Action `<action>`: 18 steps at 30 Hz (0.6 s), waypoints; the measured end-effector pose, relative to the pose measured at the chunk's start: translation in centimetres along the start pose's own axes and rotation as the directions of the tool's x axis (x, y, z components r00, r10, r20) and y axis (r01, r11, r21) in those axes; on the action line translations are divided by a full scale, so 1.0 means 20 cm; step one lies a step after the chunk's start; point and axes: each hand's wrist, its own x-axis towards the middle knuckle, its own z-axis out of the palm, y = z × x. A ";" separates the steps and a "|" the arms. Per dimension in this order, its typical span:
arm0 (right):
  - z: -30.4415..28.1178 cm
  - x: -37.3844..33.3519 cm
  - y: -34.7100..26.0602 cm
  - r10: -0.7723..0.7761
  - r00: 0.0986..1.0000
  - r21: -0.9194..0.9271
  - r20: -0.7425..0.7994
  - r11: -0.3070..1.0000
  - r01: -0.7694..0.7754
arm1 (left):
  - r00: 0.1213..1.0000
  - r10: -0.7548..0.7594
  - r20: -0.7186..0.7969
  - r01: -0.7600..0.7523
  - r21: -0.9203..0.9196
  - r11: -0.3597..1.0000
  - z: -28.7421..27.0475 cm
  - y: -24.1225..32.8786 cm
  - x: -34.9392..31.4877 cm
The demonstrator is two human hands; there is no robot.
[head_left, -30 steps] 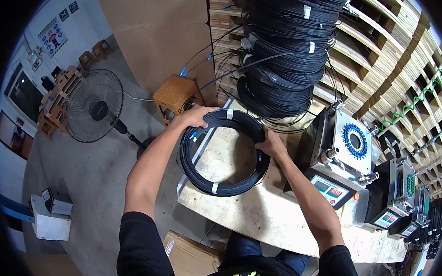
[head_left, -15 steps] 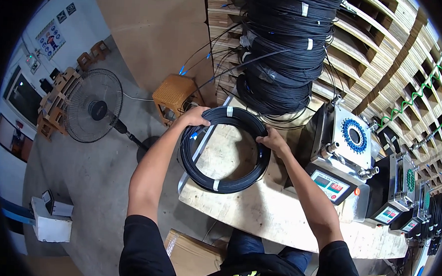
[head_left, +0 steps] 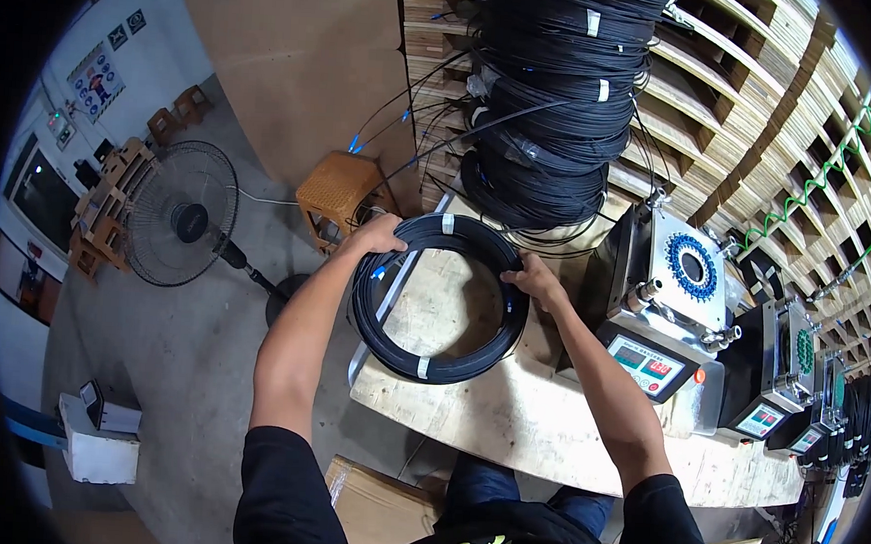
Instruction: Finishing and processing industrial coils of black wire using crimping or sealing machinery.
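Coil barely shifted, overhanging tabletop edge, machine apart

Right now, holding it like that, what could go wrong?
Three possible risks:
1. The coil reaches past the left edge of the table; if the left hand's grip slips, that side could tip off.
2. A blue tip sits at the coil's left inner side, near that hand, and might get caught or bent.
3. The stack stands close behind; swinging the coil back could snag its loose cables.
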 end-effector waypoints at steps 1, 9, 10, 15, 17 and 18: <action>0.01 0.00 0.00 0.004 1.000 0.013 -0.008 1.000 -0.003 | 1.000 0.012 -0.014 -0.012 -0.007 1.000 0.00 0.00 -0.01; 0.12 0.09 0.30 -0.182 0.914 -0.105 -0.363 0.982 0.154 | 0.939 0.276 -0.207 -0.252 0.135 0.958 0.04 0.36 -0.17; 0.08 0.05 0.35 -0.184 0.905 -0.117 -0.383 0.982 0.150 | 0.898 0.376 -0.231 -0.347 0.156 0.925 0.03 0.51 -0.19; 0.07 -0.55 0.14 -0.470 0.780 0.028 -0.414 0.850 0.527 | 0.734 0.605 -0.309 -0.558 0.234 0.796 -0.05 0.96 -0.71; -0.01 -0.83 0.24 -0.512 0.764 0.037 -0.393 0.822 0.569 | 0.745 0.648 -0.158 -0.645 0.079 0.760 0.04 1.26 -0.88; -0.06 -1.01 0.26 -0.471 0.814 0.133 -0.340 0.832 0.538 | 0.760 0.646 -0.077 -0.648 -0.014 0.761 0.12 1.35 -0.95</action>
